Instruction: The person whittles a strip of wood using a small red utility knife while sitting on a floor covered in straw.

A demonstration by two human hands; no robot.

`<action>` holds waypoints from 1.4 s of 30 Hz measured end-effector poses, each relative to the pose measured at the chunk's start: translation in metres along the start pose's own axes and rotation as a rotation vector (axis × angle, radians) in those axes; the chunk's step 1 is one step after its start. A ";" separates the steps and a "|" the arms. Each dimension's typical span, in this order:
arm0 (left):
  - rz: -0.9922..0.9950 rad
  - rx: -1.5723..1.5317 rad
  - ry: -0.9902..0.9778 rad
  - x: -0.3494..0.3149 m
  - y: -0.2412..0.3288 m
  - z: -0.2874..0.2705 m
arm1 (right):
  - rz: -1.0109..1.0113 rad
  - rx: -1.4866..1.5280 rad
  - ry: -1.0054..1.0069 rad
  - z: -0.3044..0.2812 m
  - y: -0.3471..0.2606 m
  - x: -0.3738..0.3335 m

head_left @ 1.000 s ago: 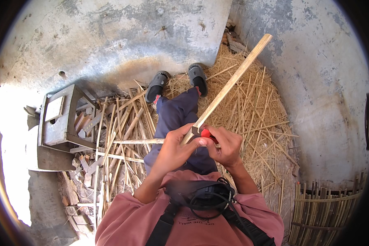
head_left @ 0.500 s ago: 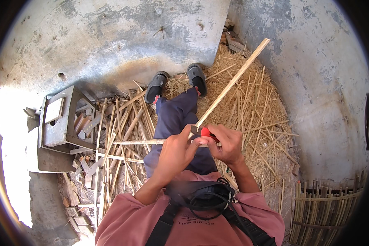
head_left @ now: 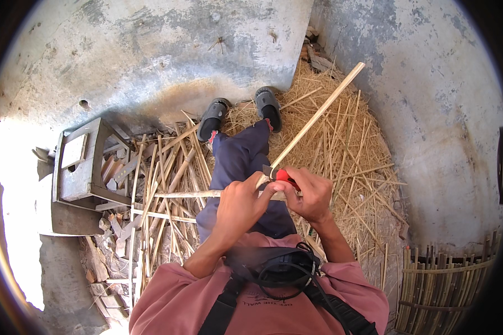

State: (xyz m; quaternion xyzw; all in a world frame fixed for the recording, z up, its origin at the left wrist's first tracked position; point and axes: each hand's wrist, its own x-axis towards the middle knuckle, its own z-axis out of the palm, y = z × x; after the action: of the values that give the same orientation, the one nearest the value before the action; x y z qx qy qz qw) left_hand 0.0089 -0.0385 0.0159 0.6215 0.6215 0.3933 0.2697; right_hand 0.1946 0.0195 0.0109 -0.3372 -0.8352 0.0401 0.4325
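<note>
Well, the left hand (head_left: 239,204) pinched a long, flat, pale wooden strip (head_left: 321,111), which slanted up and rightward from the grip! Right alongside, the right hand (head_left: 309,196) was clenched round a red-handled tool (head_left: 285,176), its dark metal blade (head_left: 268,171) against that strip. Beyond the grip spread stringy golden straw (head_left: 369,148); far left stood a weathered grey wooden box (head_left: 77,181), open-sided, reddish-brown pieces (head_left: 113,166) showing through, whether inside or behind, unclear.
</note>
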 end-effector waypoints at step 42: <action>0.020 -0.531 -0.293 0.023 -0.010 -0.013 | 0.063 0.306 -0.224 -0.012 0.026 0.025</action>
State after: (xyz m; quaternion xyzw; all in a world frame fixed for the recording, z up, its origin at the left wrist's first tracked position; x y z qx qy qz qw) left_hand -0.0090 -0.0168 0.0184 0.5855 0.4454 0.4507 0.5056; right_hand 0.2074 0.0515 0.0268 -0.2871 -0.8513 0.2174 0.3816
